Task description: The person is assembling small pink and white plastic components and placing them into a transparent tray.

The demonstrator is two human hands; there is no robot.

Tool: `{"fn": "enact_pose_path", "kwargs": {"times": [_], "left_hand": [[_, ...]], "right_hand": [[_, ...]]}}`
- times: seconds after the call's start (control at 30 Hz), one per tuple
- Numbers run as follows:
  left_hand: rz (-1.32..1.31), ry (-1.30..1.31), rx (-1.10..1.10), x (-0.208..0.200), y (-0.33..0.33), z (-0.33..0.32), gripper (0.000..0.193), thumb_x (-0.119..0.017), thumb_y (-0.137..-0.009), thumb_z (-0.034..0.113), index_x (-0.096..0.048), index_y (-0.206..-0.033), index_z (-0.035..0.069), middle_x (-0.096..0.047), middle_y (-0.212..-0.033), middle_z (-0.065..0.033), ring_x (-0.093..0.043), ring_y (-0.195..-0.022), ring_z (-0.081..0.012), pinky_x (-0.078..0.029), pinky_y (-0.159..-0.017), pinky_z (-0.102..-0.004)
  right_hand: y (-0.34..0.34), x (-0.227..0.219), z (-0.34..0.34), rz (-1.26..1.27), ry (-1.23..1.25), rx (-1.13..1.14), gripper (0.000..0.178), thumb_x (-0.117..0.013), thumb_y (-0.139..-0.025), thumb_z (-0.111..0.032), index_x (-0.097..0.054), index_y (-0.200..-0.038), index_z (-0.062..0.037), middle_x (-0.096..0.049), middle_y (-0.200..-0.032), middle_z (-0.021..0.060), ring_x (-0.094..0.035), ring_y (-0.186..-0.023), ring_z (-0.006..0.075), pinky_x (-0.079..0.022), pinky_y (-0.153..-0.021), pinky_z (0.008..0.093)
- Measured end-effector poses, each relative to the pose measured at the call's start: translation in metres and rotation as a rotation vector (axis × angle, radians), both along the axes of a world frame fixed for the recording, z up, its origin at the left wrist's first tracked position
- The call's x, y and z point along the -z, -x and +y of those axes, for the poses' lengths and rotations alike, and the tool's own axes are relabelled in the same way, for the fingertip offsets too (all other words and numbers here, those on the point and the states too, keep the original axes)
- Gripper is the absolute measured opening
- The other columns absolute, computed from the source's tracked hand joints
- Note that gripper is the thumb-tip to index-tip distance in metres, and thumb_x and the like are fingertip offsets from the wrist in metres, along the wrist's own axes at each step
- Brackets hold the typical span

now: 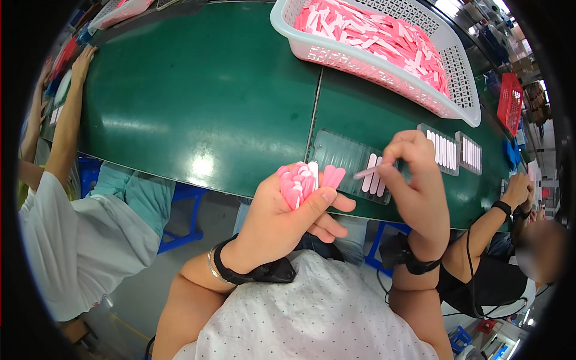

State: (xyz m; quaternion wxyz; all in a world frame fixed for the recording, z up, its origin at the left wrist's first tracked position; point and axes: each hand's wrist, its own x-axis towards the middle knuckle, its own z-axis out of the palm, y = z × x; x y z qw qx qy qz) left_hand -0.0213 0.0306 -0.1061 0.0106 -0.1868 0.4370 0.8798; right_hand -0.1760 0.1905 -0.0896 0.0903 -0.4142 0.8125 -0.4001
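Note:
My left hand (pixel 287 223) is closed around a bunch of small pink and white nail files (pixel 298 185), flat strips with rounded ends. Two or so pink ones fan out past its fingertips. Between thumb and forefinger, my right hand (pixel 420 191) pinches a single pale pink nail file (pixel 365 173). It is over a clear ribbed plastic tray (pixel 332 147) lying on the green table. A few nail files (pixel 372 183) rest side by side in the right part of that tray, partly behind my right hand.
A white perforated basket (pixel 378 65) heaped with pink and white nail files stands at the far side of the green table (pixel 198 90). Two clear trays (pixel 443 151) (pixel 470 153) holding rows of files lie to the right. Co-workers sit on both sides; a red basket (pixel 510 103) is farther right.

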Motion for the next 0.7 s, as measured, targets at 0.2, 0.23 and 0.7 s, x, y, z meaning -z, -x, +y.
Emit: {"fn": "enact_pose_path", "kwargs": {"times": [0.2, 0.23, 0.7], "left_hand": [[-0.036, 0.011, -0.015, -0.004, 0.004, 0.001, 0.027, -0.057, -0.097, 0.013, -0.050, -0.116, -0.005, -0.069, -0.096, -0.0159, -0.071, -0.069, -0.0197, -0.058, -0.057, -0.0269], [-0.048, 0.003, -0.019, -0.004, 0.005, 0.001, 0.027, -0.058, -0.096, 0.013, -0.050, -0.116, -0.004, -0.069, -0.095, -0.0153, -0.070, -0.069, -0.0190, -0.058, -0.057, -0.0266], [0.017, -0.102, -0.023, 0.003, -0.001, -0.001, 0.026, -0.054, -0.099, 0.017, -0.049, -0.113, -0.003, -0.066, -0.088, -0.0167, -0.070, -0.065, -0.0221, -0.058, -0.054, -0.0286]], "right_hand": [[-0.016, -0.001, -0.021, 0.336, -0.297, 0.096, 0.015, -0.070, -0.074, -0.008, -0.062, -0.086, -0.0065, -0.052, -0.100, 0.0090, -0.046, -0.099, 0.0296, -0.033, -0.087, 0.0423], [-0.018, -0.002, -0.021, 0.366, -0.268, 0.131, 0.018, -0.071, -0.074, -0.008, -0.064, -0.090, -0.0071, -0.054, -0.099, 0.0077, -0.047, -0.098, 0.0287, -0.034, -0.088, 0.0414], [0.001, -0.007, -0.018, -0.062, 0.108, -0.154, 0.013, -0.074, -0.074, -0.012, -0.065, -0.081, -0.0069, -0.059, -0.084, 0.0023, -0.051, -0.088, 0.0206, -0.040, -0.077, 0.0312]]}}
